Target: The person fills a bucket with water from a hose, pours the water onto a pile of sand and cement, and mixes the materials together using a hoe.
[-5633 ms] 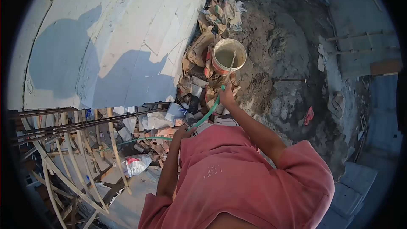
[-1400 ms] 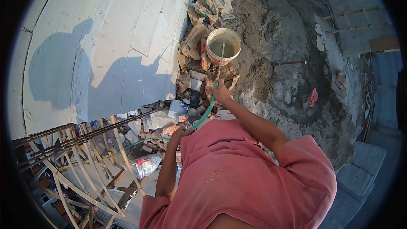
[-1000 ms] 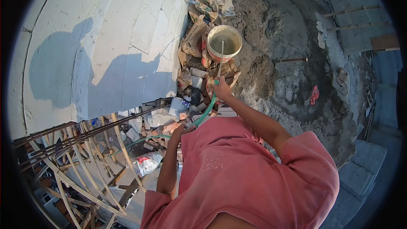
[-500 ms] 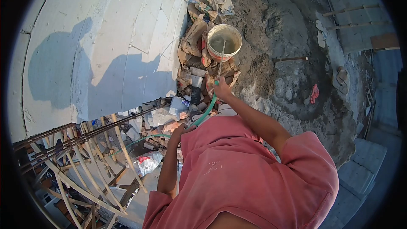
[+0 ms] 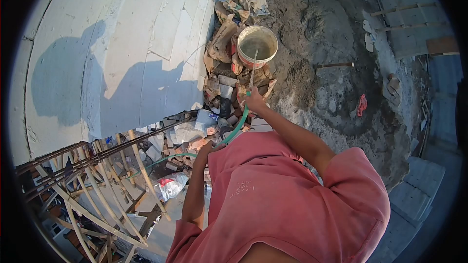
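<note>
My right hand [image 5: 255, 100] is closed round a green hose [image 5: 240, 127] close to its end. From there a thin stream of water runs into a white bucket [image 5: 258, 30], which has cloudy liquid in it. My left hand [image 5: 206, 150] grips the same hose farther back, beside my shirt hem; some of its fingers are hidden. Behind that hand the hose trails off left over the rubble. The bucket stands upright among torn paper sacks [image 5: 225, 36].
At the left rises a pale block wall [image 5: 131, 29] with my shadow on it. Broken bricks [image 5: 197, 144] lie below, beside bamboo poles [image 5: 141, 165] and rusty bars. Wet grey mortar [image 5: 331, 24] spreads at the right, with a wooden handle [image 5: 336, 65] and a red scrap [image 5: 361, 105].
Almost nothing differs. The water still runs into the bucket, and my right hand has shifted very slightly with the hose.
</note>
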Available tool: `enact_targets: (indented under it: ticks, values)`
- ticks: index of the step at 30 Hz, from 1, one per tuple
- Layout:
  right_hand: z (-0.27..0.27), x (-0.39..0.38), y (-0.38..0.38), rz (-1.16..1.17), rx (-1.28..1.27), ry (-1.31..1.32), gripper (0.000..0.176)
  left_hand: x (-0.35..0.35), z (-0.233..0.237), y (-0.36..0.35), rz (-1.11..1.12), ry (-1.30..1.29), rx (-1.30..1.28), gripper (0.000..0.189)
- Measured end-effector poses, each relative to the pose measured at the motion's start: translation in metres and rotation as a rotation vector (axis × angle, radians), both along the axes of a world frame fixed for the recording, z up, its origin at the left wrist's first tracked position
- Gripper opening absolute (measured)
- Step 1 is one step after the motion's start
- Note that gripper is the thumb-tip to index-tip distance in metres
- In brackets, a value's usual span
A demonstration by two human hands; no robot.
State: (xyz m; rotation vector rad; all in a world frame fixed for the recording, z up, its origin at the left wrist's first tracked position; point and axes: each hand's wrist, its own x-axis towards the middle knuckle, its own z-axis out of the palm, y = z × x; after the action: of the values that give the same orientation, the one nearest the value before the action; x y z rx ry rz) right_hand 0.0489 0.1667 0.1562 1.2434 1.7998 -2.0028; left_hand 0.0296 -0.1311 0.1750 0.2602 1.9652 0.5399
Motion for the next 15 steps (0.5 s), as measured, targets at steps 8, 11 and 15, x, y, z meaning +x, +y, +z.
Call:
enact_targets:
  ticks: [8,11,15]
  values:
    - [0.008,0.001,-0.001,0.031,0.040,-0.009,0.030,0.000,-0.005,0.000,-0.008,-0.042,-0.036,0.081]
    - [0.011,0.000,0.000,0.028,0.053,-0.003,0.030,-0.002,0.004,0.005,-0.060,-0.010,-0.020,0.081]
    - [0.028,0.000,0.001,0.079,0.031,0.002,0.043,-0.003,-0.004,0.002,-0.046,-0.044,-0.055,0.080]
